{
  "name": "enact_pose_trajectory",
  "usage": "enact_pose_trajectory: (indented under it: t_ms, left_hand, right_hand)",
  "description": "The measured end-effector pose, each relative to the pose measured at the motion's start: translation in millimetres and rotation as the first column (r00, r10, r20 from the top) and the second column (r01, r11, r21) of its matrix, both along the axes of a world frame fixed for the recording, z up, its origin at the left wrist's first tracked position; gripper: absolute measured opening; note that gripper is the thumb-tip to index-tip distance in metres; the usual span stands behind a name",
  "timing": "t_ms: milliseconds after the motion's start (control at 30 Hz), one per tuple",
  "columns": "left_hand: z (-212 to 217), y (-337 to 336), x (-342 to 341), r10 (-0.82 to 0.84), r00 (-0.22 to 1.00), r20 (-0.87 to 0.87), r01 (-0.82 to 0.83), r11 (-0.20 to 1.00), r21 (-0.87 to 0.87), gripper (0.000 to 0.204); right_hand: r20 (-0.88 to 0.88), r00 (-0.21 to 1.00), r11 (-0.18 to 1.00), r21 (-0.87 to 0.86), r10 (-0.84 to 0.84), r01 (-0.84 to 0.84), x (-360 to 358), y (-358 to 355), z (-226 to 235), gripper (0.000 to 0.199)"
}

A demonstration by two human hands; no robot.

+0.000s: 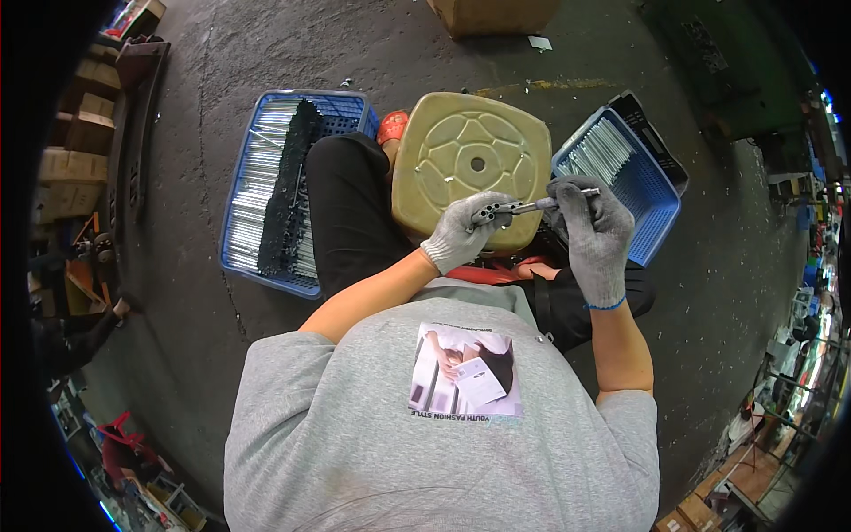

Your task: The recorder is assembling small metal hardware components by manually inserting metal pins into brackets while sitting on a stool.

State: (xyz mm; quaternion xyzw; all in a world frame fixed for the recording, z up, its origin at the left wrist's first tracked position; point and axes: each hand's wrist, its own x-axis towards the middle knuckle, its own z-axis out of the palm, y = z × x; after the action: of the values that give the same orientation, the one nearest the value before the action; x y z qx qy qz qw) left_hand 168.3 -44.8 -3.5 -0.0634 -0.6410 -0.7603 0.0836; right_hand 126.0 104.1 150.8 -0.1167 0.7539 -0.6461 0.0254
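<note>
In front of me my left hand (463,232), in a grey knit glove, is closed around a small bundle of metal tubes (487,214). Their dark round open ends face up. My right hand (599,238), gloved too, grips a slim silver-grey pen-shaped tool (535,206). Its thin tip points left and meets the tube ends, though I cannot tell whether it sits inside one. Both hands are over the near right edge of a yellowish plastic stool (415,191) with a round hole in its top.
A blue basket (232,253) at left holds many shiny tubes (266,164) and a black strip (288,186). At right, another blue basket (654,222) holds fewer tubes (601,152). A cardboard box (493,16) stands ahead. Another person's arm (97,328) shows at far left.
</note>
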Motion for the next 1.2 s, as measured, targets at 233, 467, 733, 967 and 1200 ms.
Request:
enact_pose_trajectory:
  t_ms: [233, 467, 733, 967, 1200]
  left_hand:
    - [1.4, -1.0, 0.5, -0.004, 1.0, -0.004, 0.004, 1.0, -0.019, 0.036]
    - [-0.7, 0.5, -1.9, -0.013, 0.998, -0.068, 0.015, 0.999, 0.029, 0.035]
    - [-5.1, -3.0, -0.3, -0.079, 0.997, -0.006, 0.079, 0.997, -0.005, 0.037]
    - [1.5, -2.7, -1.7, -0.097, 0.995, 0.027, 0.093, 0.99, 0.105, 0.037]
    - [5.3, 6.7, -0.5, 0.069, 0.998, -0.005, -0.069, 0.996, -0.048, 0.048]
  right_hand:
    - [0.022, 1.0, 1.0, 0.029, -0.004, 0.004, 1.7, -0.5, -3.0, 0.005]
    - [-0.255, 0.916, 0.873, 0.458, 0.309, -0.167, 1.5, 4.0, 5.6, 0.008]
    - [-0.319, 0.946, 0.996, -0.043, 0.056, -0.073, -2.1, 5.6, 6.6, 0.004]
    - [0.162, 0.985, 0.995, 0.073, 0.05, -0.062, -6.5, 9.5, -3.9, 0.004]
    - [-0.308, 0.947, 0.918, 0.344, -0.086, 0.195, 29.7, -28.7, -66.2, 0.018]
